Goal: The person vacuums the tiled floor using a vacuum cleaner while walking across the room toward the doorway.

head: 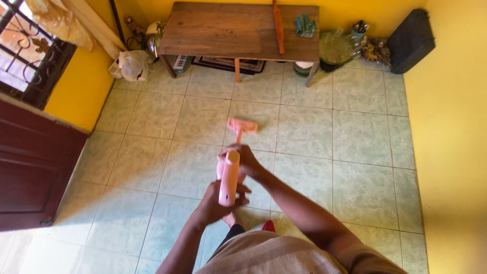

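Pink mop (231, 167): pink handle seen end-on from above, running from the hands down and away to a small pink head (242, 125) on the floor (350, 152); head slightly blurred.
Left hand (218, 203): closed around the near, upper end of the mop handle, fingers wrapped from the left side.
Right hand (244, 160): closed on the handle further down, just beyond the left hand, arm reaching in from lower right.
Mop head position: on the pale green tiles, between the person and the table, well apart from the table legs.
Floor: pale green mottled tiles with thin grout lines; sunlit patch at lower left.
Table (238, 30): brown wood, against the far yellow wall (451, 127); a long orange-brown stick (278, 25) lies on it, and a green-blue folded cloth (305, 25) near the right end.
Under table: patterned mat (228, 64) and a pale round container (303, 67) by the right leg.
Left corner: white plastic bag (130, 66) on the floor near the wall, other small items behind it, too cluttered to tell.
Right corner: green basin (336, 49), a cup of utensils (359, 30), and a dark flat case (411, 40) leaning on the wall.
Left edge: dark red door (30, 167), barred window (25, 50) above it.
Person: beige garment at frame bottom; one foot (231, 219) and something red (269, 226) showing below the hands.
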